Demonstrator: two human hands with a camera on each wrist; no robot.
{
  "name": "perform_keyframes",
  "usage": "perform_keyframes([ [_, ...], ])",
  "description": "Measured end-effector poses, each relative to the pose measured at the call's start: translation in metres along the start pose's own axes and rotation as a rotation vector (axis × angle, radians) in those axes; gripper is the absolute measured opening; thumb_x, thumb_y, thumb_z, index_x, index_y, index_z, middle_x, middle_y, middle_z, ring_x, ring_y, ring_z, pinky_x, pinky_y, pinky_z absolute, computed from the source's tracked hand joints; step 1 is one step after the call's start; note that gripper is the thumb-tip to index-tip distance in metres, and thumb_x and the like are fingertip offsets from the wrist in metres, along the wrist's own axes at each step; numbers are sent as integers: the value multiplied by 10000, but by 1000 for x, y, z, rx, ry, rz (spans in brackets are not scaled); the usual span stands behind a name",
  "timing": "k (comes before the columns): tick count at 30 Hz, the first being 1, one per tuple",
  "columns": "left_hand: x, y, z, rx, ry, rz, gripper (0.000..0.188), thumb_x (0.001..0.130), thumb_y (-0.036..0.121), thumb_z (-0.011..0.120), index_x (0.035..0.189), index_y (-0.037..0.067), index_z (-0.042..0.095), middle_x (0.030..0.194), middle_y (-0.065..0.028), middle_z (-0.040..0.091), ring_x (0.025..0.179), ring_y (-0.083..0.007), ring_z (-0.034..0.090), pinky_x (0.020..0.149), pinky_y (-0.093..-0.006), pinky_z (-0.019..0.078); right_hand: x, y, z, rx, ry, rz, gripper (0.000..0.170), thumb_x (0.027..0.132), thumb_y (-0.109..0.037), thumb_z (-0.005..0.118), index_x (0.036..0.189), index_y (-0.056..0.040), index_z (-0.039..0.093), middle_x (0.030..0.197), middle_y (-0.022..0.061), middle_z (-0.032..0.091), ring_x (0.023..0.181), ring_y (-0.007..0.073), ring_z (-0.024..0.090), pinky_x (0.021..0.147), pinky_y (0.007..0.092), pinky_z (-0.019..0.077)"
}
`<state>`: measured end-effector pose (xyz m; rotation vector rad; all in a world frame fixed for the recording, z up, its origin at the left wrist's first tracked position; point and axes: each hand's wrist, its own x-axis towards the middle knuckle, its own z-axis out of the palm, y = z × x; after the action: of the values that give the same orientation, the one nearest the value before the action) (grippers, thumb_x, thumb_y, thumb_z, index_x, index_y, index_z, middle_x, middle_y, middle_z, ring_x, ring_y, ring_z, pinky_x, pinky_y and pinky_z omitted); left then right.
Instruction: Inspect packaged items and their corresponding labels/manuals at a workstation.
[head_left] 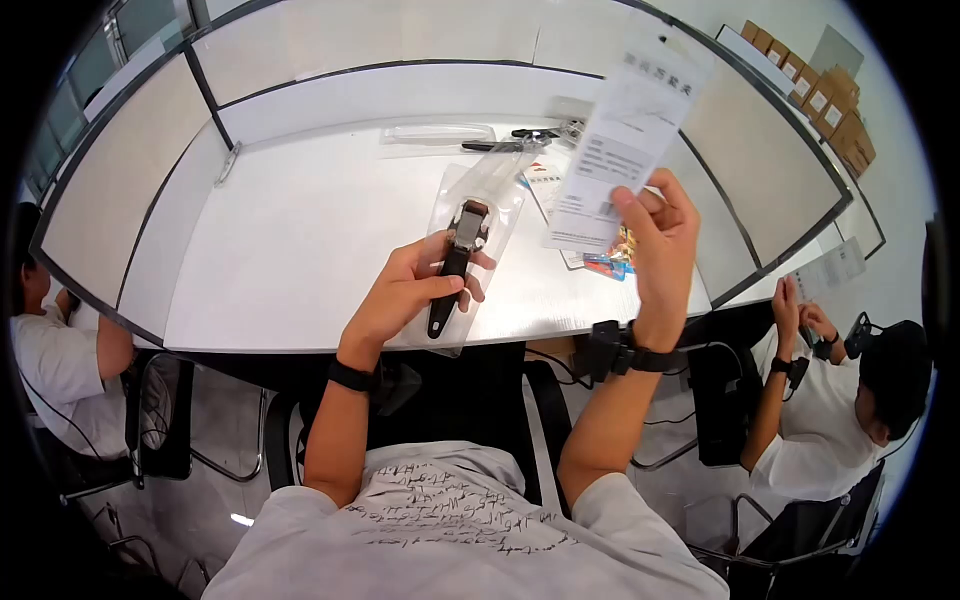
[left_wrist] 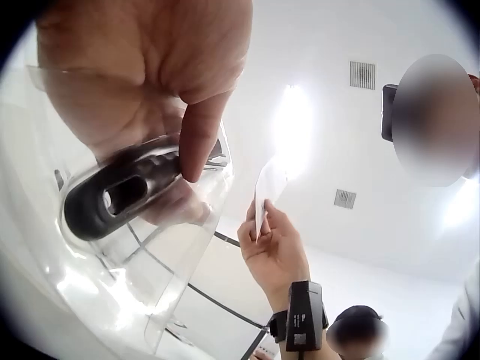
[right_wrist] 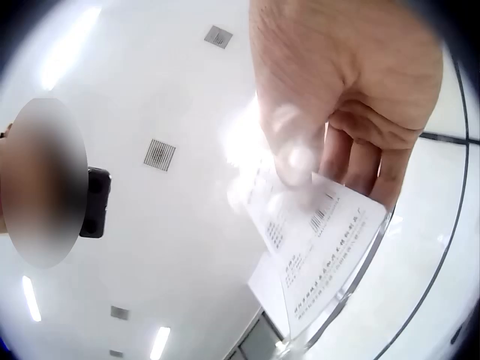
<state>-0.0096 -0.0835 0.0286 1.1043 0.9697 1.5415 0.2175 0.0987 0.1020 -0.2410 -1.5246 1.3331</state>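
Observation:
The left hand (head_left: 405, 290) grips a black-handled peeler-like tool (head_left: 455, 270) inside a clear plastic package (head_left: 500, 190), thumb across the handle. In the left wrist view the black handle (left_wrist: 105, 199) with its slot shows through the plastic, under the left hand (left_wrist: 150, 67). Raised at the right, the right hand (head_left: 662, 245) pinches a white printed card (head_left: 625, 140) near its lower edge, between thumb and fingers. The right wrist view shows the card (right_wrist: 322, 247) with small print and a barcode, held by the right hand (right_wrist: 352, 75).
Farther back on the white table (head_left: 270, 250) lie another clear package (head_left: 437, 138) and black-handled items (head_left: 492, 146). Colourful cards (head_left: 608, 264) lie beneath the raised card. Low partitions (head_left: 400, 40) enclose the table; people sit at either side. Brown boxes (head_left: 835, 110) stand at the upper right.

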Motion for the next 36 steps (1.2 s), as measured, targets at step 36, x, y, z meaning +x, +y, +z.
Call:
perform_keyframes([
  [36,-8,5,14,-34,-109,-62,657,950,-63,605,1585,-54,437,1283,-242,697,875,-216,697,825,-379,581,12,21,45,184,14,-82,295,1063,-107,703,1309,39,632,1062,148,818,876,198,799,752,329,675],
])
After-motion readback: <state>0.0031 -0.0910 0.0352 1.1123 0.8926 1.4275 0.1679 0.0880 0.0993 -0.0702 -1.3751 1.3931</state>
